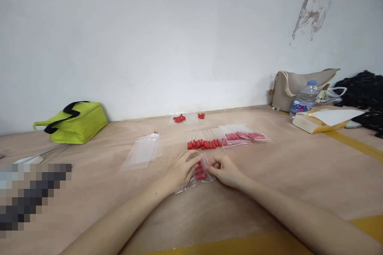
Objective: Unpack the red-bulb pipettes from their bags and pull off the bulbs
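Observation:
A small clear zip bag (201,172) with several red-tipped pieces inside lies on the table in front of me. My left hand (182,170) rests over its left side, fingers stretched out across the plastic. At the bag's right edge, my right hand (225,170) is closed in a pinch on the plastic. Just beyond, a row of red-tipped sticks with pale shafts (204,143) lies side by side. Filled zip bags (247,135) overlap to the right of that row. Flat, unfilled clear bags (142,153) are stacked at the left.
Near the wall lie small red pieces (179,118) on clear plastic. A lime-green bag (79,123) stands at the back left. The back right holds a beige handbag (283,91), a water bottle (305,97) and an open box (311,122). Yellow tape (359,145) crosses the brown covering.

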`<state>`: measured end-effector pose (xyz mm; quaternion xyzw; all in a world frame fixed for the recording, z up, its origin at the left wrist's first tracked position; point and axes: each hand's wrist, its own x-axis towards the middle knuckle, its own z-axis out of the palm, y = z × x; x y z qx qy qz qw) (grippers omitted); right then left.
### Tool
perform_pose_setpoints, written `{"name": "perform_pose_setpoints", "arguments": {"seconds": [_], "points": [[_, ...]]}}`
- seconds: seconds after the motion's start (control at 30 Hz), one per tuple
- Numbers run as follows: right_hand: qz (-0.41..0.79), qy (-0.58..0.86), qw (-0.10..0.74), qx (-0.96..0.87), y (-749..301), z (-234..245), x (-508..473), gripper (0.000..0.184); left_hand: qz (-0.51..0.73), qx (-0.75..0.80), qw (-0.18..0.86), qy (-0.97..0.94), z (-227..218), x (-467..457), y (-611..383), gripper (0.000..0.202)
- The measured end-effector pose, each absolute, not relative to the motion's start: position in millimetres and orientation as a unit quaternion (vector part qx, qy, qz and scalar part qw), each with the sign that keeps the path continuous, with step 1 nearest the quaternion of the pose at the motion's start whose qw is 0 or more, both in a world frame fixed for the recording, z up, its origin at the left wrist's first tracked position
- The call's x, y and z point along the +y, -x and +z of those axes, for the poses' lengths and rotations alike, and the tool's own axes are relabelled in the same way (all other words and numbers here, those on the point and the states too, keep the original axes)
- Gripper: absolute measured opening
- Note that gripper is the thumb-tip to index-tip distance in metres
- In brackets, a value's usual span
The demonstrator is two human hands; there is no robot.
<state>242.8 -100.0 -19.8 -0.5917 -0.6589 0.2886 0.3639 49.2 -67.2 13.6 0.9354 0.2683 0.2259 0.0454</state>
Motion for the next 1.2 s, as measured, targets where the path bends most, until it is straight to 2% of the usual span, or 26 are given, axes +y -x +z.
{"name": "perform_pose_setpoints", "arguments": {"seconds": [0.23,0.4,0.5,0.6,0.7,0.8,0.97,1.2], "points": [[0.279,0.571,0.396,-0.663,-242,-25,-99,0.015,0.211,0.143,-0.056,-0.966,14,-44,-77,0.02],[0.252,0.544,0.375,-0.707,-248,-19,-100,0.02,0.197,0.109,-0.103,-0.969,9,-43,-78,0.028],[0.174,0.466,0.358,-0.79,-258,-8,-102,0.015,0.197,0.11,-0.101,-0.969,4,-42,-74,0.029],[0.04,0.38,0.321,-0.867,-267,-1,-104,0.021,0.198,0.12,-0.101,-0.968,0,-42,-71,0.028],[-0.072,0.335,0.279,-0.897,-270,-1,-101,0.018,0.191,0.129,-0.112,-0.967,0,-42,-71,0.026],[-0.146,0.307,0.263,-0.903,-267,-4,-96,0.026,0.178,0.128,-0.122,-0.968,4,-42,-72,0.026],[-0.208,0.293,0.249,-0.899,-265,-6,-94,0.031,0.142,0.079,-0.13,-0.978,11,-40,-74,0.023],[-0.214,0.261,0.224,-0.914,-265,-2,-94,0.028,0.11,0.01,-0.108,-0.988,22,-41,-78,0.027]]}}
